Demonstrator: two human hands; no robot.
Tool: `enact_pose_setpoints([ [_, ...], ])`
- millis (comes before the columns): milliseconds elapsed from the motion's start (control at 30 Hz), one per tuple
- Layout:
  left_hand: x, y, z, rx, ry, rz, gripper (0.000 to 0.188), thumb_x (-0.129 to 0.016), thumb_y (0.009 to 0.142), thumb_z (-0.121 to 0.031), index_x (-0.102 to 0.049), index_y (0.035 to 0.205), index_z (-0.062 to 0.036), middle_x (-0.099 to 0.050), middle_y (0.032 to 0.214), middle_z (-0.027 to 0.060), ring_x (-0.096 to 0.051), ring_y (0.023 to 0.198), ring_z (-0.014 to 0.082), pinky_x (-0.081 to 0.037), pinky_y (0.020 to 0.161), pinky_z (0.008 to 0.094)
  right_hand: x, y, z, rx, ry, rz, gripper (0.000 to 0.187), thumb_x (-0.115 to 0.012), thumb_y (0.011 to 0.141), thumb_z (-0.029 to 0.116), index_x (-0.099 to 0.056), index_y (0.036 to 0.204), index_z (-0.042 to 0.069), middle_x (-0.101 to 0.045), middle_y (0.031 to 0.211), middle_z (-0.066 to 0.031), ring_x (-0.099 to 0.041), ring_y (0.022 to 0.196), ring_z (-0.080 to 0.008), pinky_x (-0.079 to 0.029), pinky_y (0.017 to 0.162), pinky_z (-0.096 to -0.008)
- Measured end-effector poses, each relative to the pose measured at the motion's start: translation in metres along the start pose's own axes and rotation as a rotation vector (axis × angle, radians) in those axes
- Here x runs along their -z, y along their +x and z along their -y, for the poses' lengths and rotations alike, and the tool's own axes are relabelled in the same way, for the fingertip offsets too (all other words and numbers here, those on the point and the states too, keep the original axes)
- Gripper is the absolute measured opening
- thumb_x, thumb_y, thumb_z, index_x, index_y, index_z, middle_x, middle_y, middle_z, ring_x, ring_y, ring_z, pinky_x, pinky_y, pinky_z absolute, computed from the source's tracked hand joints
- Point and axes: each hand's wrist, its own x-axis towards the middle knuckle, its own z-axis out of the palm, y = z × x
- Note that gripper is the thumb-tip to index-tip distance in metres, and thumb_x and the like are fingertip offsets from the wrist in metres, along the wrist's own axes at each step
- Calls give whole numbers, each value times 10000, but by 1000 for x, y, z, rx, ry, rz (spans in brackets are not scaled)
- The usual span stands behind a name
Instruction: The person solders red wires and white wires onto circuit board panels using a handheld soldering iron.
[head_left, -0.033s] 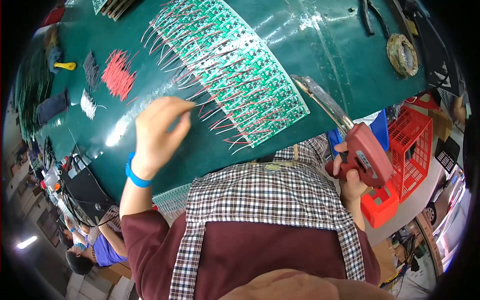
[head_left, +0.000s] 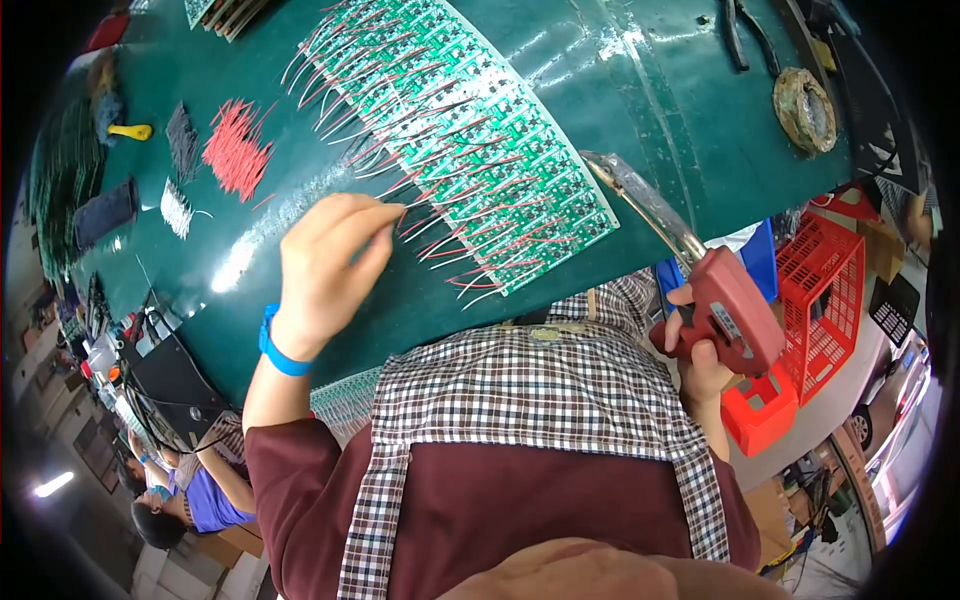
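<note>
A large green circuit board panel (head_left: 500, 165) lies on the table, with rows of red and white wires sticking out along its left side. At those wires, my left hand (head_left: 335, 270), with a blue wristband, has its fingertips pinched at the end of a red wire (head_left: 403, 216). My right hand (head_left: 704, 365) grips a dark red soldering gun (head_left: 738, 310) by its handle. The gun's long metal tip reaches up to the panel's right edge. How firmly the left fingers hold the wire is too small to make out.
On the green table (head_left: 330, 230) lie a pile of red wires (head_left: 238, 150), white wires (head_left: 177, 208) and dark wires (head_left: 183, 143). A tape roll (head_left: 804, 110) and pliers (head_left: 737, 40) lie at the far right. Red crates (head_left: 822, 300) stand at right. A co-worker (head_left: 205, 490) sits at lower left.
My left hand has shifted slightly right, bringing its fingertips to the red wire. The right hand and the soldering gun have barely moved.
</note>
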Motion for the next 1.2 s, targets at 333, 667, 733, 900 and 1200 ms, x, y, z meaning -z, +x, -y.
enact_pose_setpoints([
  [333, -54, 26, -40, -361, 68, -59, 347, -588, 555, 26, -613, 900, -1, -535, 735, 70, -530, 638, 202, -427, 534, 300, 0, -9, -2, -58, 59, -12, 688, -638, 739, 425, -373, 1164, -45, -510, 1019, -205, -465, 543, -134, -377, 433, -228],
  [667, -62, 22, -28, -388, 53, -81, 358, -587, 530, 22, -611, 886, 3, -528, 752, 61, -553, 654, 198, -443, 525, 291, 14, -25, -11, -121, 76, 103, 846, -706, 703, 306, -203, 1296, -28, -566, 980, -194, -530, 577, -153, -428, 530, -228],
  [733, -63, 22, -27, -385, 44, -77, 354, -586, 526, 31, -613, 879, 4, -531, 753, 63, -555, 654, 201, -446, 528, 291, 14, -24, -13, -112, 97, 89, 847, -708, 700, 295, -203, 1298, -27, -570, 948, -190, -525, 564, -155, -426, 529, -230],
  [900, -60, 20, -27, -399, -27, -75, 339, -582, 526, 40, -614, 862, 10, -537, 772, 77, -564, 679, 215, -460, 551, 295, 12, -23, -12, -125, 151, 51, 842, -707, 700, 282, -204, 1297, -32, -576, 927, -184, -526, 570, -154, -428, 535, -232],
  [1200, -65, 16, -25, -389, 51, -60, 348, -590, 515, 32, -610, 863, 28, -538, 804, 96, -567, 711, 233, -477, 594, 309, 17, -24, -14, -113, 81, 106, 793, -708, 695, 239, -253, 1291, -20, -579, 913, -171, -531, 594, -139, -427, 543, -232],
])
